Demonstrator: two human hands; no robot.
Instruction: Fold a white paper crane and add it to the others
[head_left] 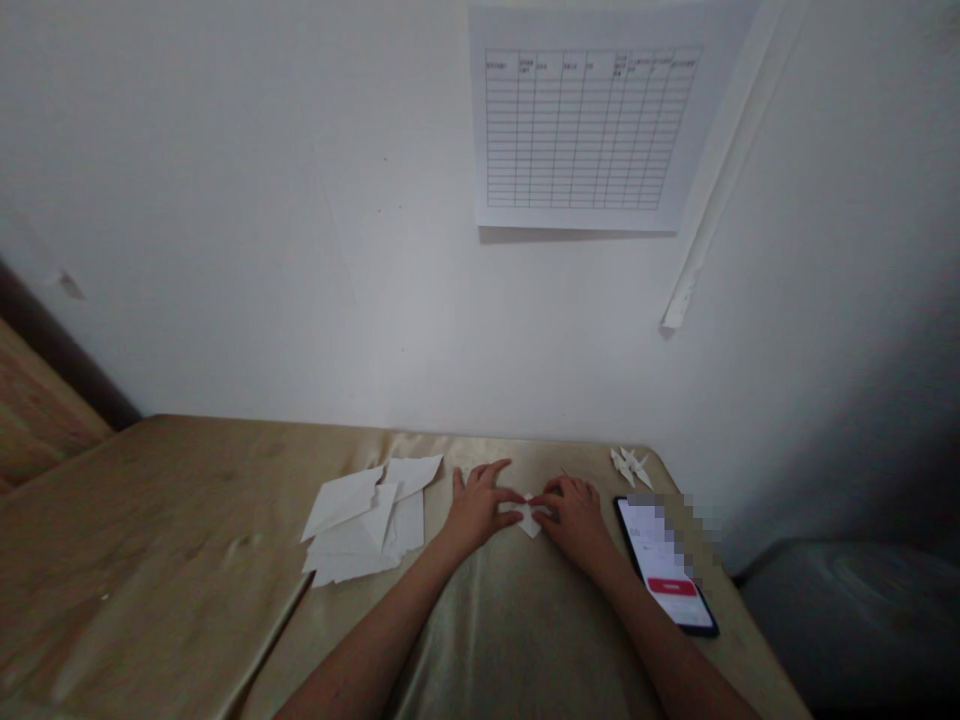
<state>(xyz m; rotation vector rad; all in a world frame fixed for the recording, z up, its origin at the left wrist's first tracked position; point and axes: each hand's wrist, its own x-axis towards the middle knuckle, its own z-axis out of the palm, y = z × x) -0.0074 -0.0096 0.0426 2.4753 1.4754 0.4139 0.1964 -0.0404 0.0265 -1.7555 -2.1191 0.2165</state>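
Tan table (pixel 187 520): small folded paper (pixel 530 529) between left fingers (pixel 509 519) and right fingers (pixel 547 519), both pinching its sides.

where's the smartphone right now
In the head view, the smartphone lies toward the right edge of the cloth-covered table, right of the right hand, with small folded papers just beyond.

a small folded white paper piece (pixel 531 526) lies on the gold cloth-covered table (pixel 165 520), between the left hand (pixel 478 507) and the right hand (pixel 579 515). left of them is a loose pile of white paper sheets (pixel 352 535); right, a black rectangular phone (pixel 661 556), with small pointed white paper figures (pixel 630 467) behind it. a rectangular white printed sheet (pixel 585 130) hangs on the white wall (pixel 300 250) behind the table.
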